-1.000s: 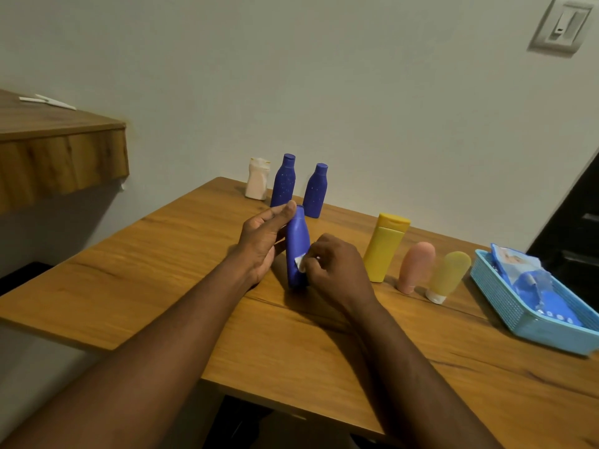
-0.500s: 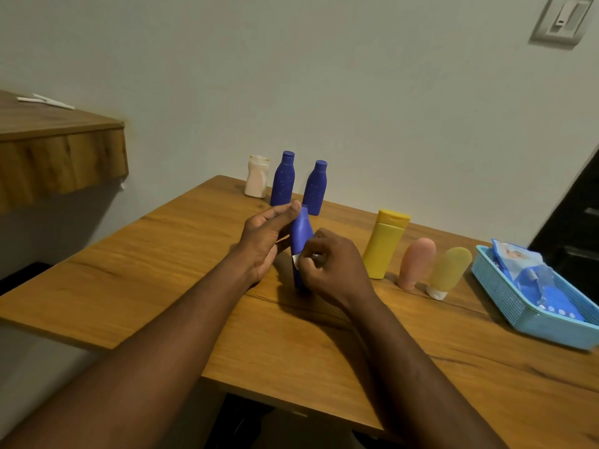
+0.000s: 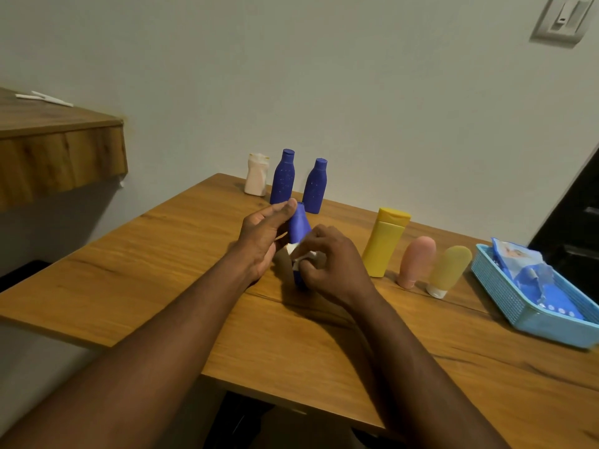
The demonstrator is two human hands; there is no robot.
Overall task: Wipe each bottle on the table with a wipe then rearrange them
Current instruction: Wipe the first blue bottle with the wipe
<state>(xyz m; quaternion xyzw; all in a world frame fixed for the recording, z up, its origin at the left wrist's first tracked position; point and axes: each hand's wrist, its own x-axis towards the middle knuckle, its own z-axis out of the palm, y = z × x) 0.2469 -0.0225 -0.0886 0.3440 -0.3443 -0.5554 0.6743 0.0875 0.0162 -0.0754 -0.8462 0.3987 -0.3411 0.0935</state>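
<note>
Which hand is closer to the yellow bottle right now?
Right. The right hand, pinching a wipe against the held blue bottle, sits just left of the yellow bottle, not touching it. The left hand holds that blue bottle's far side, farther away.

One blue bottle [image 3: 299, 225], white wipe [image 3: 299, 256] pressed to its side.
It stands near upright, mid worktop [image 3: 162, 254]; yellow bottle [image 3: 384, 244] to its right.
</note>
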